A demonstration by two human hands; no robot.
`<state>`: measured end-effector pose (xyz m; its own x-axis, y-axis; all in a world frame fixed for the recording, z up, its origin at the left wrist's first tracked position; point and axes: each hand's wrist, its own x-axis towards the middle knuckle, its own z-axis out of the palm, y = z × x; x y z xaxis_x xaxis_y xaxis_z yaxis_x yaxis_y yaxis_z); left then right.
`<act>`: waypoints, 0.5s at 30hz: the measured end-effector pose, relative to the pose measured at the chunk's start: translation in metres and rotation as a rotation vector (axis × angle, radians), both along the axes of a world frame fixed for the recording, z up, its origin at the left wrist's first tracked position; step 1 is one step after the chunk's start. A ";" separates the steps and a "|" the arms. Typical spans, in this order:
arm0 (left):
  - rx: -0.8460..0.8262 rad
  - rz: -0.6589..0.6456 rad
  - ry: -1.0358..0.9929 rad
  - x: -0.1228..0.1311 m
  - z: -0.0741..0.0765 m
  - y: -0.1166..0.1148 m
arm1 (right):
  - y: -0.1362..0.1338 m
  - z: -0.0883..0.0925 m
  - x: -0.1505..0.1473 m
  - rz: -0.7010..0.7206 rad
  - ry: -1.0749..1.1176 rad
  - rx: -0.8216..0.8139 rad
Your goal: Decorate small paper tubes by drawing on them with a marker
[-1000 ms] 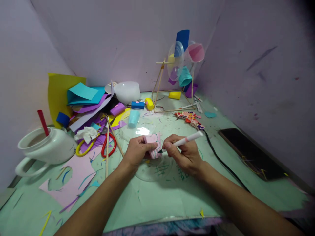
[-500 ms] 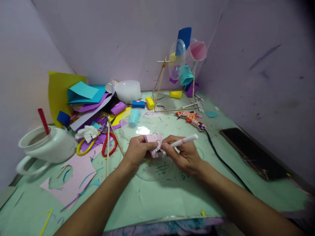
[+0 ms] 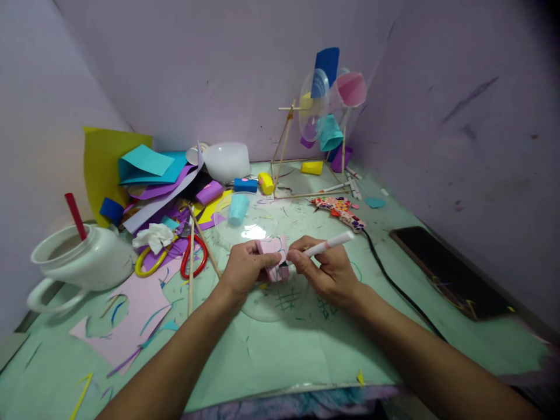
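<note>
My left hand [image 3: 245,269] is closed around a small pink paper piece [image 3: 272,262], holding it just above a clear plastic disc [image 3: 275,300] on the green table. My right hand [image 3: 326,271] grips a white marker pen [image 3: 326,246], its dark tip pressed against the right side of the pink piece. Green scribbles mark the disc and the table beneath both hands.
Red and yellow scissors [image 3: 184,256] and wooden sticks [image 3: 191,262] lie to the left. A white pot [image 3: 79,262] stands far left before a heap of coloured paper [image 3: 149,169]. A stick-and-disc wheel model [image 3: 321,111] stands at the back. A dark phone [image 3: 450,271] and black cable [image 3: 394,286] lie right.
The marker has tilted lower and its tip has slid a little left along the pink piece. My left hand has stayed put.
</note>
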<state>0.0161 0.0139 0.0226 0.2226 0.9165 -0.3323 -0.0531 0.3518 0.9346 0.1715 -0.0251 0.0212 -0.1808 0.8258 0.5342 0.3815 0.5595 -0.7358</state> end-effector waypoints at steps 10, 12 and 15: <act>-0.013 0.000 0.008 0.000 -0.001 0.001 | 0.001 -0.001 0.002 0.013 0.037 0.051; -0.012 0.005 0.004 0.000 -0.001 0.001 | 0.002 -0.001 0.004 -0.052 0.117 0.070; -0.010 0.017 -0.005 -0.001 -0.002 0.002 | 0.002 0.000 0.005 -0.088 0.172 0.075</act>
